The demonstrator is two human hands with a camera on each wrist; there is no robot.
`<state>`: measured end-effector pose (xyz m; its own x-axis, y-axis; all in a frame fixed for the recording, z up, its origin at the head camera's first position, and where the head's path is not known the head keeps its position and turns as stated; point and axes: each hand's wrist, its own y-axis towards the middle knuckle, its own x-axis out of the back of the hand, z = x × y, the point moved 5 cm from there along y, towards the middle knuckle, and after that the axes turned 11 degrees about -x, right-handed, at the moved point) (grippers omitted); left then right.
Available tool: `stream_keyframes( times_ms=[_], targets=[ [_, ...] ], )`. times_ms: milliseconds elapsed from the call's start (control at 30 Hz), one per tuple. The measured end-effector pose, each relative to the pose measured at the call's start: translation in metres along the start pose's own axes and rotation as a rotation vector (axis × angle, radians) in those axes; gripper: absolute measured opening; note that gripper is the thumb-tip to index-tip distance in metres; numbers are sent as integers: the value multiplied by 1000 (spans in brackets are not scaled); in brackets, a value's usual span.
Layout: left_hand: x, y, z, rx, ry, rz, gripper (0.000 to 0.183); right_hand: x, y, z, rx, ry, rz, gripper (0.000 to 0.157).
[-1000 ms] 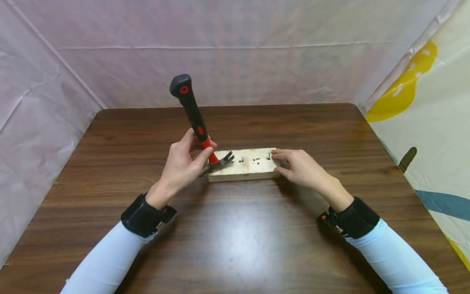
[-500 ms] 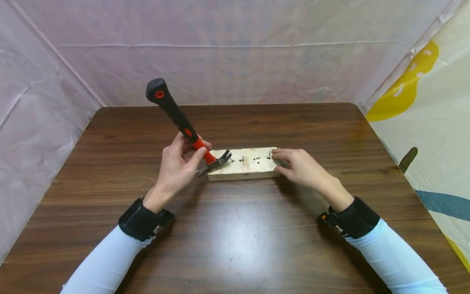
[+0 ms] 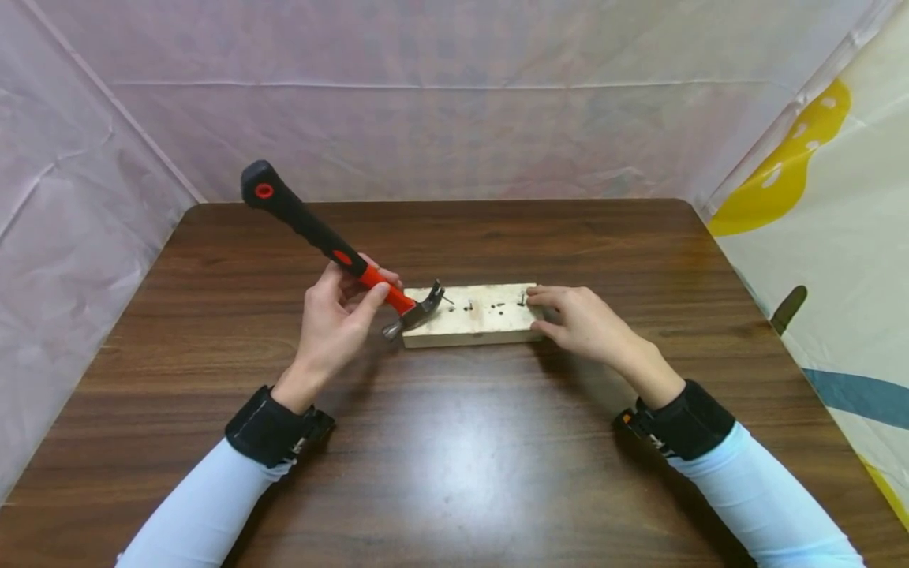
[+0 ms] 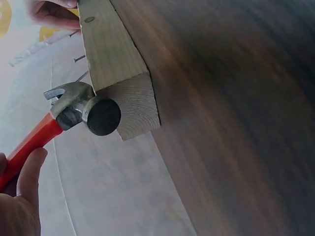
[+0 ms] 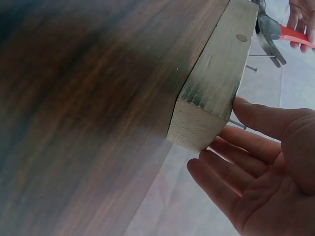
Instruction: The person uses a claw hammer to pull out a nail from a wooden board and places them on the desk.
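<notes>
My left hand (image 3: 334,323) grips a claw hammer (image 3: 387,288) by the red neck below its black handle. The handle slants up to the left, and the hammer head (image 3: 421,312) lies over the left end of a pale wooden block (image 3: 486,327). A slanted nail (image 3: 448,300) runs from the block's top to the claw; in the right wrist view this nail (image 5: 262,56) reaches the claw tips. My right hand (image 3: 585,323) holds the block's right end, thumb (image 5: 253,114) at its near edge. Beside those fingers stands another nail (image 5: 237,124).
A third nail (image 3: 469,304) stands near the block's middle, among several dark holes (image 3: 500,305). The block lies on a brown wooden table (image 3: 454,442). Pale sheets (image 3: 454,118) hang behind the table, with a patterned one (image 3: 817,315) on the right.
The hammer handle has swung down to the left with my left hand, and the claw has tipped up. The nail at the claw now shows more of its shank. My right hand stays put.
</notes>
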<state>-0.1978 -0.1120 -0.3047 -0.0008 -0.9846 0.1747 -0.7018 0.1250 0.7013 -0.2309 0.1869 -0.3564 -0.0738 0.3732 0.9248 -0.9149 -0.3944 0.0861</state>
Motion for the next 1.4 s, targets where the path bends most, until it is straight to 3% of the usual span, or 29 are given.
stream_keyframes(
  times_ms=[333, 600, 933, 1033, 1167, 1400],
  targets=[
    [-2, -2, 3, -24, -37, -7, 25, 4, -1, 1, 22, 25, -55, 42],
    [-1, -3, 4, -15, -40, -9, 25, 13, 1, 5, 44, 70, -196, 49],
    [-2, -4, 10, -2, -92, -10, 27, 17, -2, 17, 211, 179, -342, 49],
    [-4, -4, 9, 13, -102, -10, 27, 18, -2, 22, 249, 213, -360, 50],
    [-8, -1, -5, 8, -117, -1, 25, 20, -2, 30, 316, 249, -359, 51],
    [-16, 2, -16, -24, -135, 39, 28, 18, -3, 47, 423, 283, -305, 55]
  ],
)
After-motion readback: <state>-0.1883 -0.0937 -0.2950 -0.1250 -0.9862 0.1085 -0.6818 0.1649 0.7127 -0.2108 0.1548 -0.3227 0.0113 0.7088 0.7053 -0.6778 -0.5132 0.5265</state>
